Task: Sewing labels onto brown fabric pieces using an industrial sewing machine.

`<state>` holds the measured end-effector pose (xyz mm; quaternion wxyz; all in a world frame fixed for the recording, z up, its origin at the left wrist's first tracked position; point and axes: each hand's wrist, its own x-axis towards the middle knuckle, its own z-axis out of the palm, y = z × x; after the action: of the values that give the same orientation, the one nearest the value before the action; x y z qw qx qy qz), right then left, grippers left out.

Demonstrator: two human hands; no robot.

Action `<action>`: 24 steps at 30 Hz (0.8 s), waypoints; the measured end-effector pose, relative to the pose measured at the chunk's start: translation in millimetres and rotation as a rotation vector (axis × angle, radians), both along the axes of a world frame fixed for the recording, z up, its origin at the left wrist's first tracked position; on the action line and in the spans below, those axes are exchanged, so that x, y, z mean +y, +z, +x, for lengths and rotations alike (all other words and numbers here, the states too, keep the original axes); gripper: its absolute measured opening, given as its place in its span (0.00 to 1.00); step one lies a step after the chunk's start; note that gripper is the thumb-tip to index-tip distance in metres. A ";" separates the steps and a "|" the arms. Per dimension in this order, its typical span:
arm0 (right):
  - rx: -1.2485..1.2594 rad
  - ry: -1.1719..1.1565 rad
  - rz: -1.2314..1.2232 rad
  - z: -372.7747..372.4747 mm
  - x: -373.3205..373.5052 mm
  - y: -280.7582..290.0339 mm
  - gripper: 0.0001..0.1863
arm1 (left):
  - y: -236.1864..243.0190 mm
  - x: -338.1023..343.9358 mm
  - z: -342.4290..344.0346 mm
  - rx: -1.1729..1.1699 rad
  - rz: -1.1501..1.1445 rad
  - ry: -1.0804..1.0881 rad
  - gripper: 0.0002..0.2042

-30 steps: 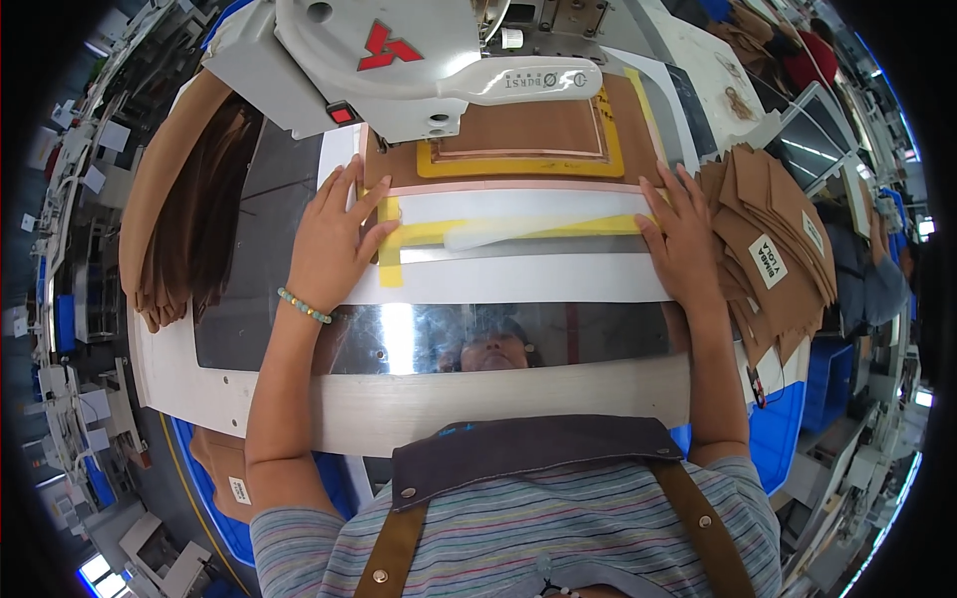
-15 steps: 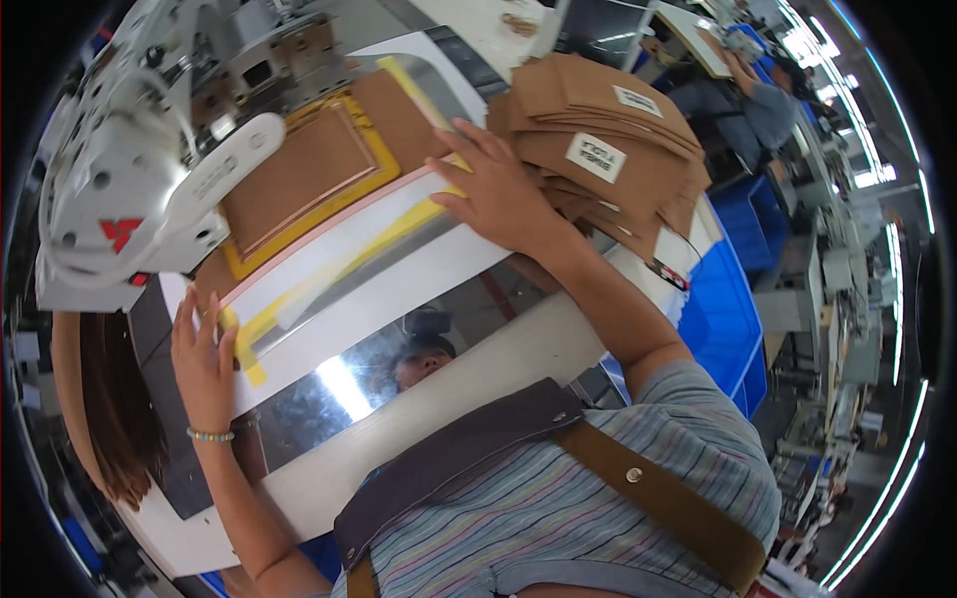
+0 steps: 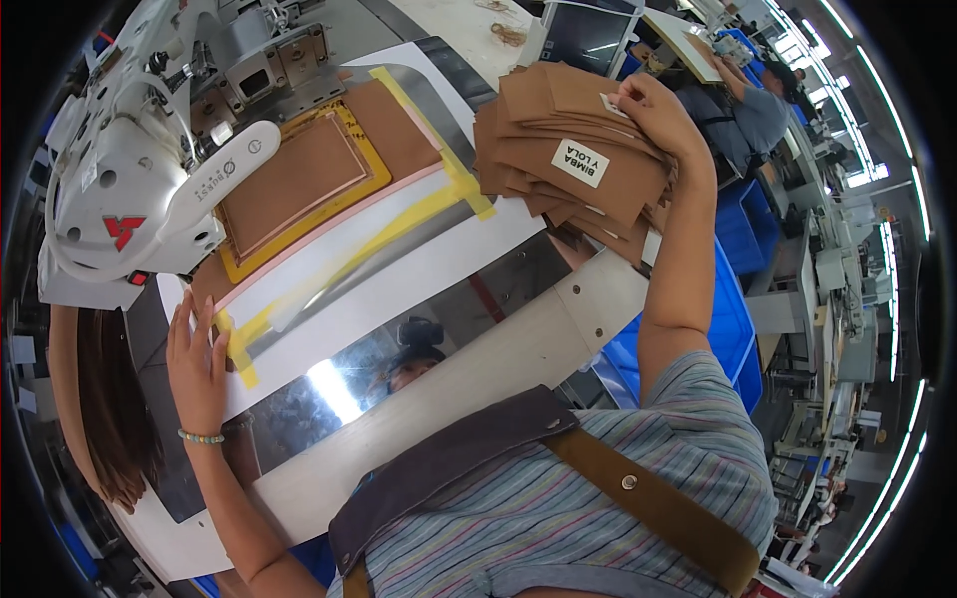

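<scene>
My left hand (image 3: 196,369) rests with fingers spread at the left end of a brown panel (image 3: 394,120) on a white sheet (image 3: 329,349), beside yellow tape strips (image 3: 244,364). A yellow-rimmed template (image 3: 374,174) with a brown piece inside lies on the panel, partly under a white sewing machine (image 3: 120,189). To the right of it, my right hand (image 3: 656,115) has its finger and thumb pinched at a top piece of a fanned stack of brown pieces (image 3: 543,159) that bear white labels (image 3: 583,162).
More brown material (image 3: 105,409) hangs at the left of the bench (image 3: 568,304). A dark screen (image 3: 588,35) stands behind the stack. Blue bins (image 3: 743,229) sit at the right. Beyond them a co-worker (image 3: 758,115) works at another table. A polished metal plate (image 3: 399,359) lies near me.
My right hand has left the right end of the taped jig and moved right and up onto the brown stack. My left hand stays at the left end. The view has turned to the right.
</scene>
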<state>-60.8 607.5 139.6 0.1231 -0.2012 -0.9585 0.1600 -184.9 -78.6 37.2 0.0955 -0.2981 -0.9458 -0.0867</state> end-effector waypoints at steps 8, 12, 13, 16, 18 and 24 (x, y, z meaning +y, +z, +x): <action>0.550 0.347 -0.183 -37.9 -92.4 43.5 0.09 | 26.8 -4.9 -17.1 -0.049 0.133 -0.091 0.24; 0.553 0.631 0.029 -107.9 -203.1 10.1 0.08 | 13.3 8.5 -51.3 0.040 0.191 -0.133 0.18; 0.590 0.726 0.092 -130.1 -218.4 -9.1 0.06 | 11.0 15.9 -63.2 0.012 0.208 -0.168 0.16; 0.484 0.847 0.253 -188.9 -263.5 -62.2 0.06 | -18.9 14.0 -90.2 0.009 0.255 -0.164 0.14; 0.422 0.894 0.301 -204.0 -285.6 -81.2 0.06 | -23.2 20.4 -101.5 -0.036 0.282 -0.153 0.15; 0.470 0.910 0.129 -215.6 -330.4 -106.9 0.06 | -26.2 37.2 -110.8 -0.311 0.466 -0.191 0.17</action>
<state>-276.5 277.2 32.7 0.2652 0.2858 -0.9034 0.1787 -295.8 -41.5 10.9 0.0068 -0.3390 -0.8712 -0.3549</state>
